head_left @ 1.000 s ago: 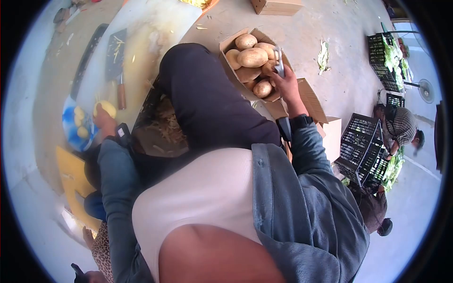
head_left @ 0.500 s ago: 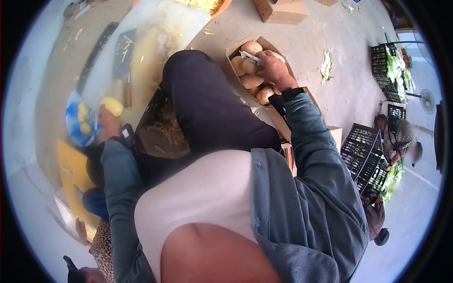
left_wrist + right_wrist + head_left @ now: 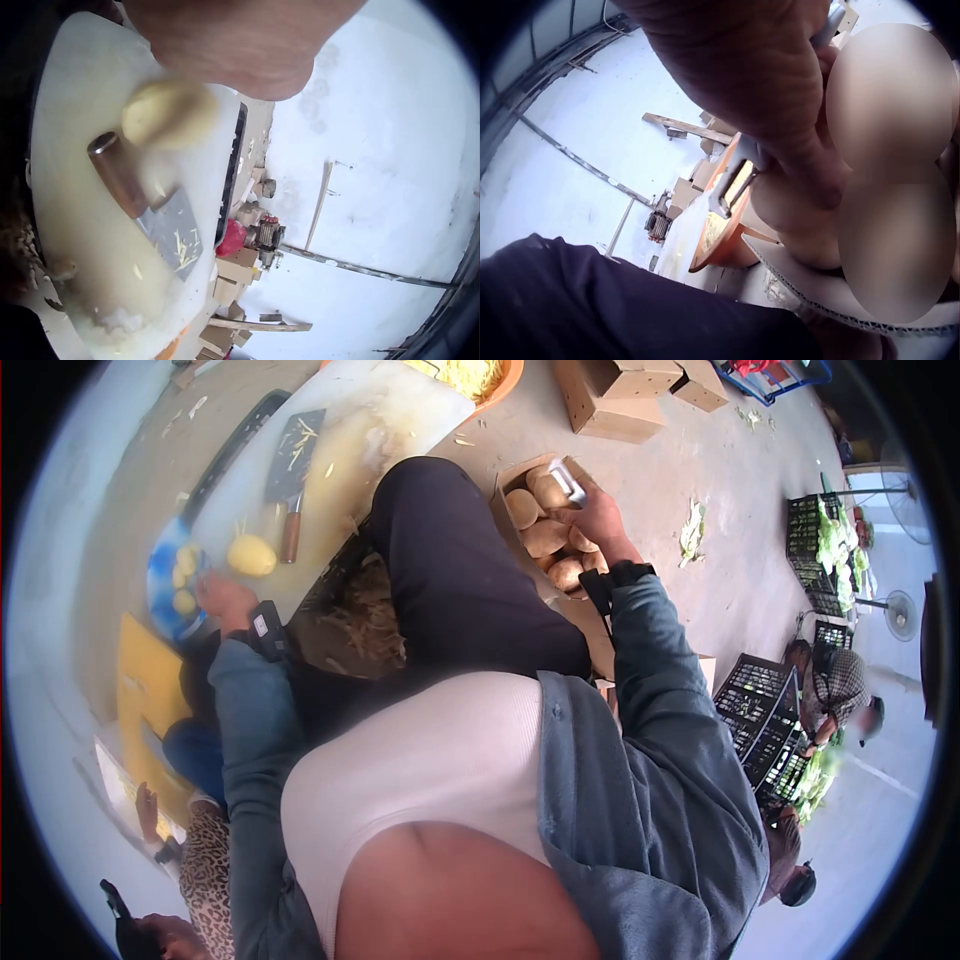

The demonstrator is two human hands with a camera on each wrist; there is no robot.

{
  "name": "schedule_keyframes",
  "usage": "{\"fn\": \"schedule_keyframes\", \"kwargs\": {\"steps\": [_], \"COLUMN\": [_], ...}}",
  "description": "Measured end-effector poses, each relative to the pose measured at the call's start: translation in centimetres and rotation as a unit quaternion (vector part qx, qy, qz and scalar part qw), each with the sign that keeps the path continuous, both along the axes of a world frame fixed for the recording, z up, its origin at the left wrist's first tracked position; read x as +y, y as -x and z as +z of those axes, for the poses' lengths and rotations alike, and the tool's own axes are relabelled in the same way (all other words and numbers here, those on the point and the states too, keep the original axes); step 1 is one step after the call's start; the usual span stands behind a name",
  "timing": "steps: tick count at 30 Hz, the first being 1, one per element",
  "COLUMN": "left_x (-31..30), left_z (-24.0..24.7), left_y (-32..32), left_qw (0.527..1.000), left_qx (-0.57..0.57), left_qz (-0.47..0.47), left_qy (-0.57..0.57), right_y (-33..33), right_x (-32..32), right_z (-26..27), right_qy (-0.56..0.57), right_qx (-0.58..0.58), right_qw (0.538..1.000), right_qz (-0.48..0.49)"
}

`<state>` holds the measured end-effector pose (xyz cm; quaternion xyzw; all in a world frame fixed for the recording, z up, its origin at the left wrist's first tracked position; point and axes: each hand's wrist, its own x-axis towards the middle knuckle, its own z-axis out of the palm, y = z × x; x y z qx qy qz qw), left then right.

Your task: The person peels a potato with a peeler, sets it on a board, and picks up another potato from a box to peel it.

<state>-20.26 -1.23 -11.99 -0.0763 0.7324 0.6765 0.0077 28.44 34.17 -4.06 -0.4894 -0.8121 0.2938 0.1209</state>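
My left hand (image 3: 228, 600) is at the near edge of the white cutting board (image 3: 350, 470), beside a blue-and-white bowl (image 3: 160, 600) holding several peeled potatoes. A peeled potato (image 3: 251, 555) lies on the board just beyond it, apart from the fingers. In the left wrist view the hand's heel hangs above that potato (image 3: 165, 115). Over a cardboard box of unpeeled potatoes (image 3: 545, 538), my right hand (image 3: 602, 525) holds a peeler (image 3: 567, 482). In the right wrist view its fingers lie against a potato (image 3: 791, 217), with the peeler's head (image 3: 731, 191) sticking out alongside.
A cleaver (image 3: 295, 465) with shreds on its blade lies on the board. An orange tub (image 3: 512, 375) of yellow shreds stands beyond. Peelings (image 3: 365, 615) fill a container between the legs. Cardboard boxes (image 3: 610, 405), black crates (image 3: 755, 705) and other people are around.
My left hand has let go of the peeled potato on the board and drawn back toward the bowl. The right hand has moved with the peeler from the box's side over the potatoes.
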Motion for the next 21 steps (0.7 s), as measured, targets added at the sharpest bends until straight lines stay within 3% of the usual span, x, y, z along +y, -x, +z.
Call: {"fn": "schedule_keyframes", "kwargs": {"steps": [1, 2, 3, 4, 5, 7, 9, 11, 14, 17, 19, 21], "left_x": [0.5, 1.1, 1.8, 3.3, 4.2, 5.4, 6.7, 7.2, 7.1, 5.7, 3.8, 1.5], "left_z": [0.7, 1.6, 2.5, 5.5, 7.2, 10.1, 12.5, 13.7, 16.6, 19.0, 18.7, 16.6], "left_y": [-0.4, -1.1, -1.9, -4.7, -6.7, -9.3, -12.3, -15.4, -19.6, -22.3, -22.1, -20.9], "left_qw": [0.999, 0.996, 0.994, 0.994, 0.994, 0.972, 0.945, 0.884, 0.786, 0.712, 0.709, 0.71], "left_qx": [0.014, 0.036, 0.06, 0.102, 0.102, 0.089, 0.019, -0.026, -0.061, -0.145, -0.144, -0.231], "left_qz": [-0.005, -0.011, -0.024, -0.005, 0.007, -0.19, -0.289, -0.405, -0.524, -0.531, -0.526, -0.481], "left_qy": [-0.046, -0.078, -0.09, -0.028, -0.038, -0.109, -0.149, -0.233, -0.324, -0.435, -0.447, -0.459], "right_y": [-0.2, -0.5, -0.7, -0.1, -0.1, 1.2, 2.9, 5.5, 10.3, 14.9, 17.2, 18.8], "right_x": [0.1, 0.3, 0.4, -1.1, -1.3, -3.1, -4.8, -7.4, -11.9, -15.7, -18.8, -20.4], "right_z": [0.3, 1.0, 1.7, 4.4, 5.7, 9.1, 11.9, 14.7, 17.1, 15.3, 13.7, 10.8], "right_qy": [-0.007, 0.086, 0.177, 0.263, 0.32, 0.364, 0.375, 0.395, 0.475, 0.48, 0.426, 0.392], "right_qx": [-0.004, 0.104, 0.209, 0.3, 0.316, 0.353, 0.363, 0.369, 0.388, 0.314, 0.282, 0.227], "right_qw": [1.0, 0.991, 0.96, 0.913, 0.888, 0.856, 0.852, 0.84, 0.783, 0.795, 0.824, 0.85], "right_qz": [0.006, -0.025, -0.053, -0.078, -0.096, -0.105, -0.041, 0.029, 0.103, 0.195, 0.246, 0.27]}}
